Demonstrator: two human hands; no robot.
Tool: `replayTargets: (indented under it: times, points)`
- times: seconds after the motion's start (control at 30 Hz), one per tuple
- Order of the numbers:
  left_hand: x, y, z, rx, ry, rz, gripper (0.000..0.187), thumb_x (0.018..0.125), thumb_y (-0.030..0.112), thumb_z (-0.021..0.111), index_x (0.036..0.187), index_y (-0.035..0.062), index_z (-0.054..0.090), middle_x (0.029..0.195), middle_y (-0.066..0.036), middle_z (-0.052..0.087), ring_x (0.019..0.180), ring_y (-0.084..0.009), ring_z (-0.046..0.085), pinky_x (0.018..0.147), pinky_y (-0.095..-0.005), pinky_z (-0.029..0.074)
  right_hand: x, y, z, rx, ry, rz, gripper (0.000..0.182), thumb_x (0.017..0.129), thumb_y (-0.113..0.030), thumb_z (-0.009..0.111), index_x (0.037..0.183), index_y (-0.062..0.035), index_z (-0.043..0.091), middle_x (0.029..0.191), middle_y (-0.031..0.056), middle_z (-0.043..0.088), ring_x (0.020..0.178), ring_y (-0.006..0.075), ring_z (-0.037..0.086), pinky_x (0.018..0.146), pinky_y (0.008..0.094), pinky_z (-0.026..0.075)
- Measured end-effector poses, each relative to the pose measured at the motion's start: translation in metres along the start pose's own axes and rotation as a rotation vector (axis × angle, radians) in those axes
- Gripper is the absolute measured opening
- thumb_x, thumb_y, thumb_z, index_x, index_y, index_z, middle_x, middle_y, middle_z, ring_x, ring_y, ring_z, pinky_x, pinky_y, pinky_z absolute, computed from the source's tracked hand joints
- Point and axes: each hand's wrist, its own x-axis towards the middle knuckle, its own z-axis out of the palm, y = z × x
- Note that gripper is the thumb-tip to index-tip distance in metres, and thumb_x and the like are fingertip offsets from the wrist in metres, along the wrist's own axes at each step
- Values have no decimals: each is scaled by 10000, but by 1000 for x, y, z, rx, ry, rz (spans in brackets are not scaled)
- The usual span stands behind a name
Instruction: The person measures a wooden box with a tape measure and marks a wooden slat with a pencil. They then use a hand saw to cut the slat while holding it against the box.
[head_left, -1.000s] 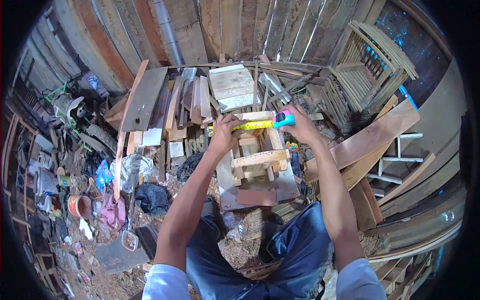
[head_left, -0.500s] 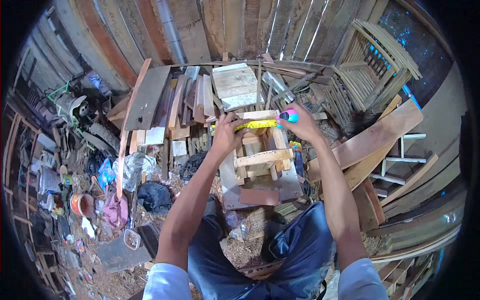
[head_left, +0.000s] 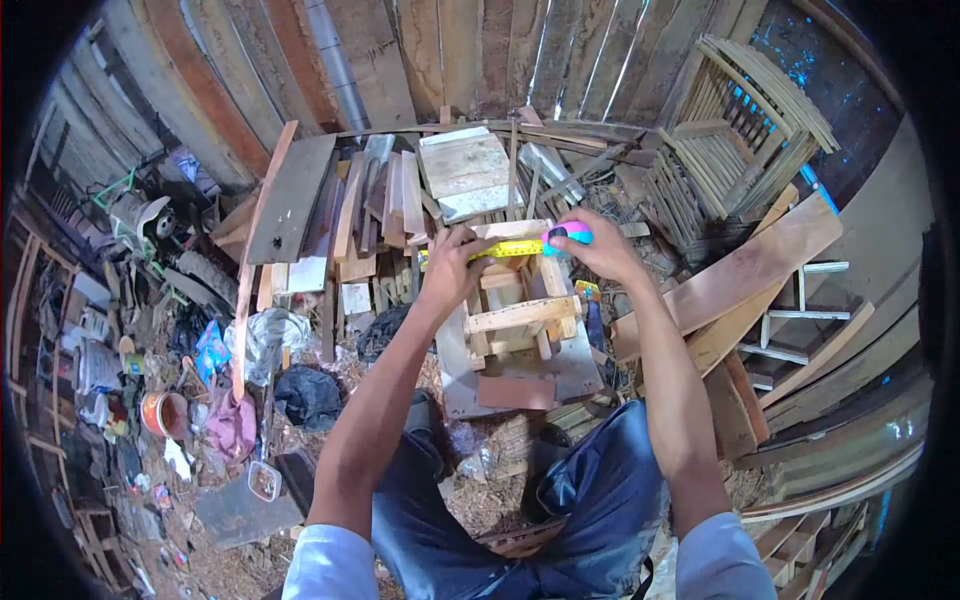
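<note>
A yellow tape blade (head_left: pixel 515 248) lies across the far end of a small wooden frame (head_left: pixel 522 316). My left hand (head_left: pixel 455 265) pinches the blade near its left end. At the blade's right end, my right hand (head_left: pixel 597 245) is wrapped round the pink and cyan tape measure (head_left: pixel 568 236). The frame rests on a grey board (head_left: pixel 580 366) in front of my knees. A reddish-brown wood piece (head_left: pixel 516 392) lies flat on the near part of that board.
Loose planks (head_left: pixel 365 205) and a pale panel (head_left: pixel 466 172) lie beyond the frame. A slatted wooden chair (head_left: pixel 735 140) stands at the back right, above a long curved board (head_left: pixel 745 262). An orange bucket (head_left: pixel 165 413) and black plastic (head_left: pixel 308 395) are at left.
The tape measure and my right hand have shifted slightly left, and the stretch of blade between my hands looks a little shorter. My left hand keeps its hold on the blade.
</note>
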Motion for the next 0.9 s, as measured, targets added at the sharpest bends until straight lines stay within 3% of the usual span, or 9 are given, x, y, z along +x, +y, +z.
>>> replayTargets:
  times: [0.17, 0.37, 0.47, 0.9]
  points:
    - [4, 11, 11, 28, -17, 3, 330, 823, 216, 669, 1153, 208, 685, 1025, -23, 588, 962, -241, 480, 855, -410, 320, 0, 15, -4, 3, 126, 64, 452, 758, -384, 764, 1036, -47, 650, 987, 138, 668, 942, 262, 632, 844, 364, 476]
    - [9, 15, 14, 23, -71, -48, 332, 836, 209, 656, 1167, 205, 676, 1032, -23, 589, 984, -242, 481, 851, -417, 318, 2, 24, -8, 105, 162, 83, 419, 761, -321, 769, 1046, -44, 639, 1021, 151, 655, 961, 276, 626, 854, 371, 475]
    - [8, 15, 12, 30, -55, -48, 325, 837, 211, 656, 1161, 188, 677, 1034, -24, 589, 981, -245, 483, 872, -422, 322, 11, 32, -5, 3, 295, 12, 413, 763, -299, 765, 1057, -42, 628, 1049, 154, 640, 973, 300, 618, 858, 382, 475]
    - [7, 16, 10, 41, -13, -15, 321, 827, 193, 653, 1144, 225, 686, 1009, -41, 542, 989, -245, 476, 840, -408, 360, 0, 5, 1, -74, 58, 36, 509, 775, -429, 730, 1102, -57, 613, 1134, 184, 601, 1052, 329, 581, 903, 407, 456]
